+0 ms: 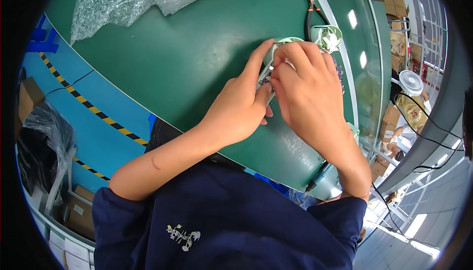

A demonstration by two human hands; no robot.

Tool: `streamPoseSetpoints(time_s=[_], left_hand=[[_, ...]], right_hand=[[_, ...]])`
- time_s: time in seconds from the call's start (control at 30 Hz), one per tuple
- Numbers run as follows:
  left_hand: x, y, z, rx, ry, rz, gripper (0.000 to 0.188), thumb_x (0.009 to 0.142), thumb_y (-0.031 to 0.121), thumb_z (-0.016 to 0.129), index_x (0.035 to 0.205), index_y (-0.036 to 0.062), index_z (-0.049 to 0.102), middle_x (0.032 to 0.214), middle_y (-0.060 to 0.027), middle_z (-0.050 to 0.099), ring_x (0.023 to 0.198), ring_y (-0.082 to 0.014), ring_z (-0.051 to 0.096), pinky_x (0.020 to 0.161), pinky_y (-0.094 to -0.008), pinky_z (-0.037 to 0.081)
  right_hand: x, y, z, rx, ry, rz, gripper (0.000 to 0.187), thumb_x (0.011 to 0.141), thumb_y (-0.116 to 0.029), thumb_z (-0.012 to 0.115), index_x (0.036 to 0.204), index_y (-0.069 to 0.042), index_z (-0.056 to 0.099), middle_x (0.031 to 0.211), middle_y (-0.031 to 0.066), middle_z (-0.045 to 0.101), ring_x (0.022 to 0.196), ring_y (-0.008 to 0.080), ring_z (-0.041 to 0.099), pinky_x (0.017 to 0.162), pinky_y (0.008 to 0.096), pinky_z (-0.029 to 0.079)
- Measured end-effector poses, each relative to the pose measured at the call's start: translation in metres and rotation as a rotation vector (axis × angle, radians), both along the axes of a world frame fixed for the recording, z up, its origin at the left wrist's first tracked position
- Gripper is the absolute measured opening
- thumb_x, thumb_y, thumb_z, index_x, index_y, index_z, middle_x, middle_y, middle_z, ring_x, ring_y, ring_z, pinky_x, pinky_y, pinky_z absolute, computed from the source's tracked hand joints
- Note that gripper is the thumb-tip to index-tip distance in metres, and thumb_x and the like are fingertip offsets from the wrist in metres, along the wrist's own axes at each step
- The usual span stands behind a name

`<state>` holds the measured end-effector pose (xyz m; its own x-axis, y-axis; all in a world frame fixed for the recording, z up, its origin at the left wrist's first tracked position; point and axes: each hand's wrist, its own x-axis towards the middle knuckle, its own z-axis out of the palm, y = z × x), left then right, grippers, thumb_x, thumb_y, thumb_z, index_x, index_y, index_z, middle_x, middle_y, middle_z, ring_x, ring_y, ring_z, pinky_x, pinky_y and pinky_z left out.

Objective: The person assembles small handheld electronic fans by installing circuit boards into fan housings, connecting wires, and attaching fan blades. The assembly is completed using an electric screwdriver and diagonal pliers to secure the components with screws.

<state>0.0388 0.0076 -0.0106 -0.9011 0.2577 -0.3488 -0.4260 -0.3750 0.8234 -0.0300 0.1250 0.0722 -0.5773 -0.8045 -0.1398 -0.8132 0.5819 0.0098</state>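
Over the green worktable, my left hand (239, 103) is closed around a pale green plastic housing (289, 39), its thumb and forefinger along the near side. My right hand (314, 85) bends over the same housing from the right, fingertips pinched together at its inner side. Whatever the right fingers pinch is hidden under them. A small part of the inside (266, 77) shows between the hands, too little to name. Just beyond the right hand lies a second pale green round housing (329, 38) with white blades in it. Small purplish parts (339, 69) peek out beside the right hand.
Cutting pliers (309, 16) with black and orange handles lie past the hands. Bubble wrap (116, 6) covers the far left of the worktable (172, 58). A dark power screwdriver (320, 175) and another pale green part (354, 130) are near my right forearm. People sit farther right.
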Motion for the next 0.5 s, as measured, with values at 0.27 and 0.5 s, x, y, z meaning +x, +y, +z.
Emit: streamPoseSetpoints(time_s=[0.27,0.5], left_hand=[[-0.002,0.001,0.001,-0.037,-0.017,-0.021,0.062,0.101,0.005,0.042,0.155,0.0153,0.016,0.101,-0.0152,0.063,0.07,-0.0186,0.064,0.057,-0.0328,0.055],[0.002,0.001,0.003,0.024,-0.058,0.006,0.065,0.1,0.004,0.044,0.156,0.0196,0.016,0.104,-0.0133,0.063,0.066,-0.0151,0.062,0.053,-0.0293,0.053]], right_hand=[[-0.001,0.01,0.0,-0.066,-0.031,-0.062,0.016,0.072,-0.003,0.071,0.086,-0.002,0.063,0.103,0.0066,0.058,0.102,0.0291,0.055,0.084,0.0384,0.044],[0.0,0.028,0.003,-0.494,-0.379,-0.299,0.019,0.079,0.0,0.074,0.097,-0.005,0.07,0.102,0.0057,0.061,0.081,0.0204,0.06,0.069,0.0307,0.048]])
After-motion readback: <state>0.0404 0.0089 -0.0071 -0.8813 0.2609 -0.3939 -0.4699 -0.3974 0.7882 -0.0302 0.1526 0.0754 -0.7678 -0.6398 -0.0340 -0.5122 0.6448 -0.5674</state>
